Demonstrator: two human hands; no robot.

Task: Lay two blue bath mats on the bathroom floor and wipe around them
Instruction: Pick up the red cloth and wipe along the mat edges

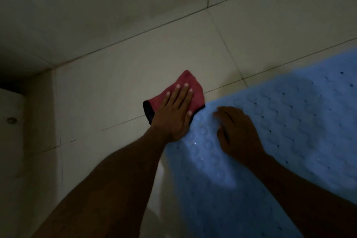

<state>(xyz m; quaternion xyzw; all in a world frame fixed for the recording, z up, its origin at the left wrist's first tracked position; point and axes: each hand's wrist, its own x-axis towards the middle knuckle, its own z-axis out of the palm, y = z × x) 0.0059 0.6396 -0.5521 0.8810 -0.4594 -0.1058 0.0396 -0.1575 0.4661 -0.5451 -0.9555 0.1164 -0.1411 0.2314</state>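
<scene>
A light blue bath mat point(289, 125) with small holes and round bumps lies on the pale tiled floor point(119, 87), filling the right side of the view. Only one mat shows. My left hand point(174, 111) presses flat, fingers spread, on a red cloth point(188, 81) with a dark edge, on the floor right beside the mat's left corner. My right hand point(236, 133) rests on the mat near that corner, fingers curled against its surface; whether it pinches the edge is unclear.
The tiled wall point(108, 2) rises just beyond the cloth, meeting the floor along a diagonal line. At the far left stands a white fixture point(11, 121) with a round metal piece. The room is dim.
</scene>
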